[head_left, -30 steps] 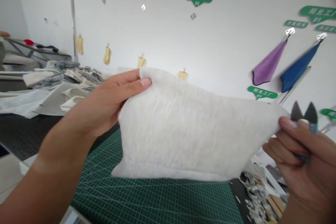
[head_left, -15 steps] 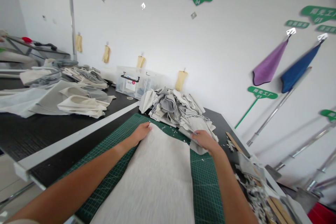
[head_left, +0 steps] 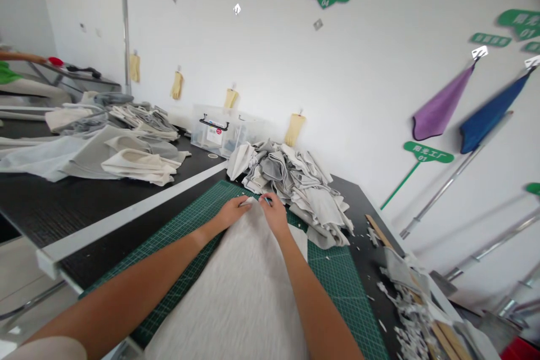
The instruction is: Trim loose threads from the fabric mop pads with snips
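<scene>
Currently we are observing both hands working at the far end of a white fleecy fabric piece, which is lying flat on a green grid cutting mat with its narrowed tip pointing away from us. The left hand is resting on that tip, its fingers held together and pressing down; we cannot tell whether it is pinching the cloth. The right hand is sitting just beside it, its fingers closing around a small dark-tipped tool, too small for us to identify. The mat is lying on a black table. A heap of grey and cream fabric pieces is sitting just past the right hand, and a clear plastic storage box is standing behind it. Fabric scraps are collecting near the table's right edge. Further left, folded cream cloth is lying on a second black table, while a purple cloth and a blue cloth are hanging on the white wall.
</scene>
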Demonstrator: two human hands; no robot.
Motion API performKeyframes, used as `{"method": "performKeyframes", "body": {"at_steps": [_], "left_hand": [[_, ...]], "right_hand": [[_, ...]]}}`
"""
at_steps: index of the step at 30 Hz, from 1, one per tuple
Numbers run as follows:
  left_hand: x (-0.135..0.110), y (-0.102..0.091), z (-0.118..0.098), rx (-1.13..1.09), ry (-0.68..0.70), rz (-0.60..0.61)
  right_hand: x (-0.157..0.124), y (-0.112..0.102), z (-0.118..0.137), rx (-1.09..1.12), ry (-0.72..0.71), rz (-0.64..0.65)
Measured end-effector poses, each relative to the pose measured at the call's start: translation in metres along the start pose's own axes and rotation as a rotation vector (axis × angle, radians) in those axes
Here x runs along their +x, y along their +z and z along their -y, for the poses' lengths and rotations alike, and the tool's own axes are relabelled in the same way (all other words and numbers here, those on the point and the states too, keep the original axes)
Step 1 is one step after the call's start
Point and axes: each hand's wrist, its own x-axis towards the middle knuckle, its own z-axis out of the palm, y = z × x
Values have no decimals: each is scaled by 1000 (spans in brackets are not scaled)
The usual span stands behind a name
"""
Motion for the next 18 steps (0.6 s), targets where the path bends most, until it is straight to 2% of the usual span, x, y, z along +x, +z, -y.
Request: {"method": "performKeyframes", "body": {"at_steps": [5, 11, 18], "left_hand": [[-3, -1, -3, 5, 6, -43], [-7, 0, -12, 2, 40, 22], [-10, -1, -26, 51, 57, -13]], "right_hand": [[-15, 15, -13, -58, -49, -41], [-19, 16, -25, 33, -86, 9], [-17, 16, -25, -6, -85, -32]]}}
